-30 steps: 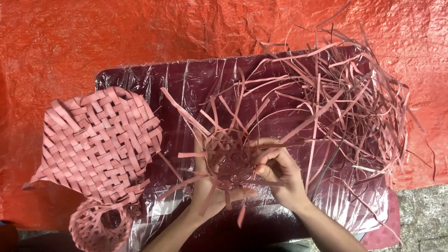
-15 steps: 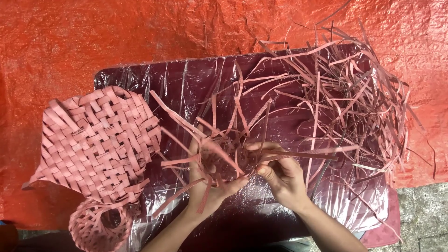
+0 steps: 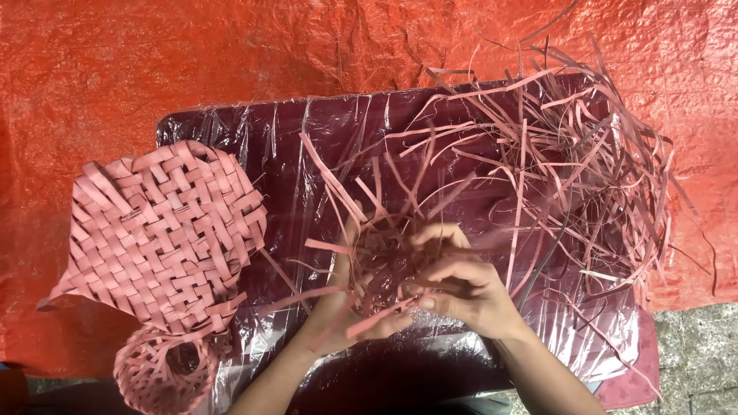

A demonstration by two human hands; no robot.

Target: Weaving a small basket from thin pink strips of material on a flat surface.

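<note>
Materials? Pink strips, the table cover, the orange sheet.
Pink strips: likely flat plastic or dyed-fibre strapping, matte; they hold springy curls. Table cover: clear plastic film, glossy, with wrinkle glare. Orange sheet: seemingly woven plastic tarpaulin, creased with a faint sheen.

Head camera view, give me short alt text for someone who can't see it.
Two bare hands, left hand and right hand, hold a small unfinished weave of pink strips over a plastic-wrapped dark board. A finished woven pink mat and a small woven basket lie to the left, a loose pile of pink strips to the right, all on an orange tarp.
</note>
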